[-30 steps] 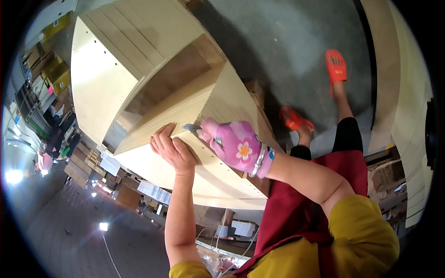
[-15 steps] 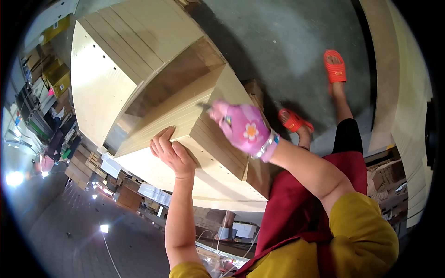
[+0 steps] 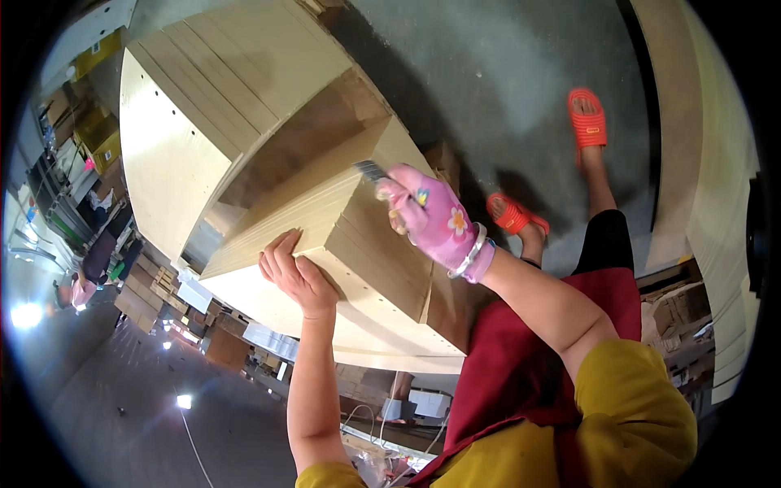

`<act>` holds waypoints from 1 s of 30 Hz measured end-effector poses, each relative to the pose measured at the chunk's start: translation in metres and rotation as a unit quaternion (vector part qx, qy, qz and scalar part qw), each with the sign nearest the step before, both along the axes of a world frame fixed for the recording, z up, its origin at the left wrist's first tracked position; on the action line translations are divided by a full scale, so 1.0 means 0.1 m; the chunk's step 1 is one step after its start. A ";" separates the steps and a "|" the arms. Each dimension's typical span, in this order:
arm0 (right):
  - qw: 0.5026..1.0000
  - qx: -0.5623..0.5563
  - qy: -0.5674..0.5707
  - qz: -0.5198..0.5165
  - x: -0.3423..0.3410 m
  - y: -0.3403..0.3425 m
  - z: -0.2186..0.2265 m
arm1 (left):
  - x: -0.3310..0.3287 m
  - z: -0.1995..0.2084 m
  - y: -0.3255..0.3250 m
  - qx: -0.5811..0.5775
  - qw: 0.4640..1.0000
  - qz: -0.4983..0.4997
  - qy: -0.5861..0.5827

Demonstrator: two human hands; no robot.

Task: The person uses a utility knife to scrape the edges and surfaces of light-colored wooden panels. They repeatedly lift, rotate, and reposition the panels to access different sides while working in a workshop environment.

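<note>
My left hand [image 3: 299, 275] is bare and rests over the edge of a stack of pale wooden boards [image 3: 358, 289], its fingers lying on the upper face and the thumb apart from them. A pink flowered glove with bare fingertips covers my right hand [image 3: 427, 213], which is closed around a small flat grey blade-like tool [image 3: 372, 170]. The tool reaches out past the fingers over the stack's corner. Whether it touches the wood I cannot tell. Small dark holes run along the boards' pale side.
Beyond lies a second stack of pale boards [image 3: 220, 77], with a gap between the two. Grey floor [image 3: 488, 89] shows at the upper right, under my feet in orange slippers [image 3: 587, 118]. A long pale panel [image 3: 704, 163] stands at the right. Cardboard boxes [image 3: 230, 347] and a person [image 3: 85, 281] are farther left.
My right hand has shifted slightly right, and the tool, blurred before, now shows clearly. My left hand has stayed on the board edge, a little farther left in view.
</note>
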State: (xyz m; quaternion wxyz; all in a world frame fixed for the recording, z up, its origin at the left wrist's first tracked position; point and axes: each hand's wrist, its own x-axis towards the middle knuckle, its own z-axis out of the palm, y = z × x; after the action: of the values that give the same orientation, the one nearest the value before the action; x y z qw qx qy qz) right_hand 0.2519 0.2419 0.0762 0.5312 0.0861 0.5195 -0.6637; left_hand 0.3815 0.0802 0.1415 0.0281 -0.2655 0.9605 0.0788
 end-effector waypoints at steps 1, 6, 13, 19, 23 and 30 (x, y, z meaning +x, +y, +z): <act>0.999 -0.010 -0.041 -0.021 0.11 0.02 -0.12 | -0.01 0.01 0.00 0.001 1.000 -0.008 -0.004; 0.948 -0.083 -0.292 -0.102 0.41 0.12 -0.06 | -0.24 0.22 0.03 0.106 0.991 -0.006 -0.083; 0.954 -0.074 -0.268 -0.113 0.66 0.08 -0.07 | -0.61 0.25 0.49 0.037 0.988 0.054 -0.142; 0.963 -0.062 -0.237 -0.114 0.70 0.06 -0.07 | -0.81 0.29 0.47 -0.003 0.982 -0.004 -0.187; 0.959 -0.060 -0.242 -0.134 0.77 0.05 -0.09 | -0.87 0.20 0.57 0.007 0.976 0.090 -0.199; 0.927 -0.077 -0.335 -0.152 0.73 0.07 -0.04 | -0.82 0.06 0.63 -0.037 0.985 0.086 -0.145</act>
State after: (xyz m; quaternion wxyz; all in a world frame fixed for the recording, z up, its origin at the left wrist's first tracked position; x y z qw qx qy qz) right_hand 0.3246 0.2485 0.0722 0.5722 0.3404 0.2390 -0.7068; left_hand 0.2999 0.1431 0.1478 0.1503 -0.3563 0.9222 0.0066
